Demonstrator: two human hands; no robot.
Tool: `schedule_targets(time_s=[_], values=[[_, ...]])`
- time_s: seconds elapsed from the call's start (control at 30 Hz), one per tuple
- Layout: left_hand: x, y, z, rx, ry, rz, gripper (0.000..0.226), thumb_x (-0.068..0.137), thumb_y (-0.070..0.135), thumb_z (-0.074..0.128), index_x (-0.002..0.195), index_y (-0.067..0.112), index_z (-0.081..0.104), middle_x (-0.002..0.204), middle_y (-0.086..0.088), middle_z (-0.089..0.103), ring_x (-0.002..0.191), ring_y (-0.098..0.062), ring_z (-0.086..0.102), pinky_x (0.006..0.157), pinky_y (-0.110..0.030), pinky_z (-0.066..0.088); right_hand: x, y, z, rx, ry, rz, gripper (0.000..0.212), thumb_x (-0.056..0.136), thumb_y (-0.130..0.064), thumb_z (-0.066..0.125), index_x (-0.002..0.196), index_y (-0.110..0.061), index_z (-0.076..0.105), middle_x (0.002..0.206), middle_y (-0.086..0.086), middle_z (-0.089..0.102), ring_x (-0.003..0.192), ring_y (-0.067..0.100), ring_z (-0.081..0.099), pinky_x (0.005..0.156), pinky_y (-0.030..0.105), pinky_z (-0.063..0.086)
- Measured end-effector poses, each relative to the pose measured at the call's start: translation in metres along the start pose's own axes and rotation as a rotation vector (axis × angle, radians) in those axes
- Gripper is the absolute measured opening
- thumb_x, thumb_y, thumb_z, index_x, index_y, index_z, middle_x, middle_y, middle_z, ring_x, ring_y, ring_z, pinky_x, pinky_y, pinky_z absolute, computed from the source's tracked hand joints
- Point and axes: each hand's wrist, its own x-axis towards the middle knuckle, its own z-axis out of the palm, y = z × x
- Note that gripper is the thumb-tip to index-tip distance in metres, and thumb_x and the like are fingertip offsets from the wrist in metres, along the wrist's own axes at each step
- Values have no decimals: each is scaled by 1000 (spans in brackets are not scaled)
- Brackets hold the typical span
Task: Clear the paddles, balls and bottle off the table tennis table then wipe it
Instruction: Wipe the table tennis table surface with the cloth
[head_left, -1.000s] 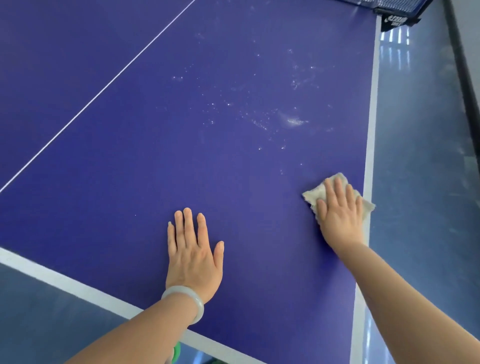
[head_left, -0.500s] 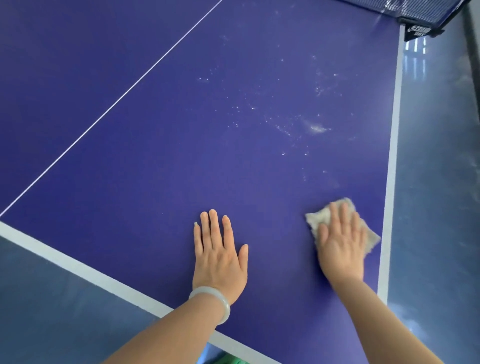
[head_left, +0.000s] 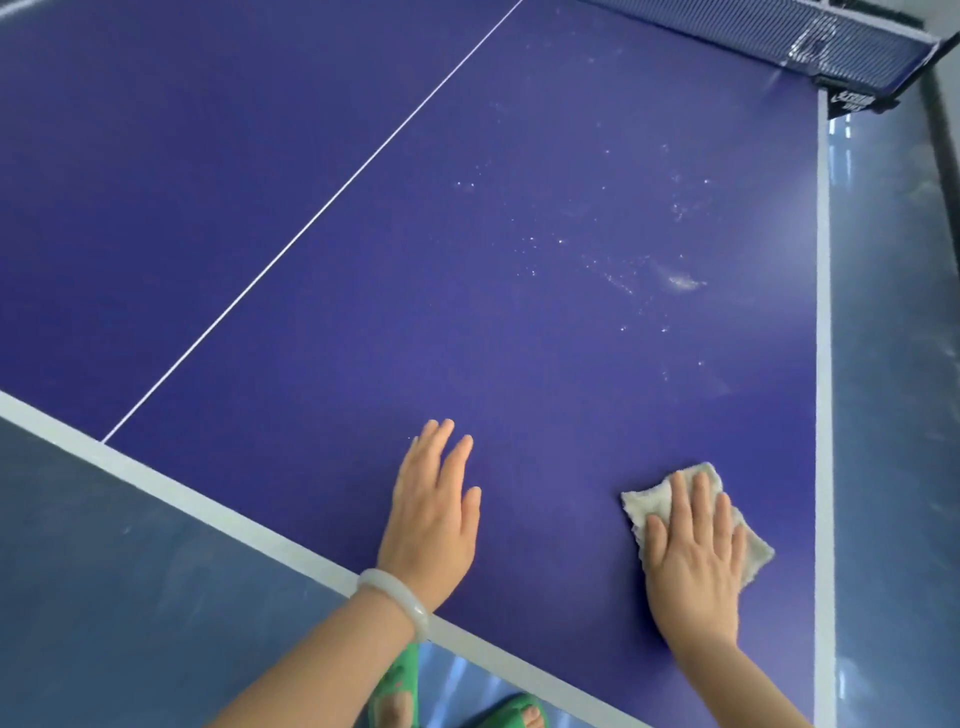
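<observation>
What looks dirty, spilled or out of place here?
Whitish specks and a smear lie scattered on the right half of the blue table, beyond the cloth pressed under the right hand; that patch looks not yet wiped. Nothing else stands out.

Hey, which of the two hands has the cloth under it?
The right hand, flat on the pale cloth near the white side line of the table. The left hand, with the bracelet at its wrist, has no cloth.

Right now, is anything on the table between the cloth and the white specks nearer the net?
Nothing visible. Only bare table lies between the cloth under the right hand and the specks. The left hand is off to the side, outside that path.
</observation>
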Motion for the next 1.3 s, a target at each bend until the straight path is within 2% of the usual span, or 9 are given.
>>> schedule_targets(time_s=[0.1, 0.23, 0.43, 0.6, 0.77, 0.9, 1.13, 1.23, 1.3], values=[[9, -57, -36, 227, 42, -215, 56, 97, 26, 51, 147, 3, 37, 157, -18, 26, 148, -33, 17, 121, -46, 18, -26, -40, 6, 25, 27, 116, 58, 103, -43, 8, 157, -21, 12, 164, 2, 3, 152, 28, 4, 121, 50, 5], [12, -105, -56, 354, -16, -420, 66, 99, 39, 41, 152, 3, 25, 159, -23, 17, 149, -38, 12, 122, -48, 15, -58, -120, 16, 33, -11, -212, 63, 102, -46, 6, 153, -15, 25, 162, 8, 20, 149, 31, 17, 120, 49, 9], [7, -113, -51, 445, 5, -412, 68, 98, 45, 22, 152, 4, 27, 158, -22, 22, 148, -37, 18, 121, -49, 19, -17, -195, 23, -76, -39, -732, 56, 103, -40, 23, 156, -20, 24, 163, 2, 18, 151, 30, 14, 118, 50, 13], [7, -115, -51, 458, -9, -417, 67, 101, 45, 13, 152, 5, 27, 158, -21, 24, 147, -37, 19, 120, -48, 19, 36, -193, 17, 31, -55, 8, 62, 103, -43, 17, 158, -19, 0, 164, 2, -11, 151, 29, -8, 121, 51, -1], [9, -115, -51, 435, -12, -410, 69, 97, 44, 13, 151, 4, 30, 157, -22, 25, 147, -38, 19, 119, -50, 22, -18, -245, 28, 11, -69, -295, 63, 100, -48, 3, 155, -19, -4, 163, 3, -10, 151, 29, -8, 121, 53, -2], [9, -115, -52, 439, -33, -413, 69, 97, 44, 13, 152, 4, 28, 158, -21, 23, 148, -37, 17, 120, -50, 21, 15, -267, 27, -10, -91, -451, 61, 104, -43, 19, 158, -20, 5, 165, 4, -2, 152, 29, -3, 122, 51, 1], [8, -118, -51, 462, -40, -406, 69, 97, 45, 13, 152, 5, 28, 157, -22, 25, 147, -38, 20, 120, -49, 18, 89, -146, -4, 53, -36, 120, 59, 104, -39, 21, 158, -19, 7, 165, 3, -3, 151, 30, 0, 121, 49, 1], [8, -118, -49, 461, -29, -412, 68, 98, 44, 16, 151, 4, 28, 156, -23, 26, 146, -39, 21, 120, -50, 19, 48, -136, 5, 62, 8, 191, 61, 102, -41, 19, 158, -17, 8, 165, 3, -2, 151, 30, -1, 121, 51, 1], [8, -118, -49, 457, -20, -405, 62, 102, 41, 19, 151, 3, 28, 157, -24, 25, 147, -40, 19, 120, -51, 19, 17, -150, 14, 32, 1, 95, 62, 102, -42, 15, 158, -19, 4, 165, 3, -6, 152, 29, -3, 121, 50, -1]])
